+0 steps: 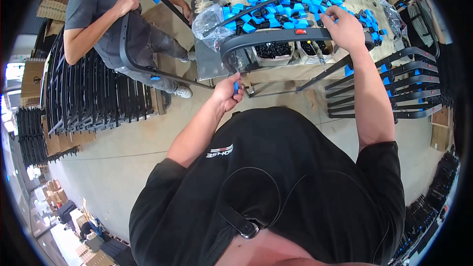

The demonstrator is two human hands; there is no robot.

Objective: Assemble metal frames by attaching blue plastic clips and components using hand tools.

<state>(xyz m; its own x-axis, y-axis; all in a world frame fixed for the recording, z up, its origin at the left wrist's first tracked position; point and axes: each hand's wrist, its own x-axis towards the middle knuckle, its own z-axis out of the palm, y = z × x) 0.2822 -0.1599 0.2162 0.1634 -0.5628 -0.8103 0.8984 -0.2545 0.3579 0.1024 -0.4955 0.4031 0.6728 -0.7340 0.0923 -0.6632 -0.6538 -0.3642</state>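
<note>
Just off the table's (209, 69) near edge, the left hand (227, 93) is closed on a blue cap (236, 87), below the bend of a black frame (276, 37) that spans that edge. The right hand (345, 28) is at the frame over the table, fingers curled, its grip impossible to tell; blue caps (308, 4) heap behind, and a co-worker (106, 24) stands left of the table.
</note>
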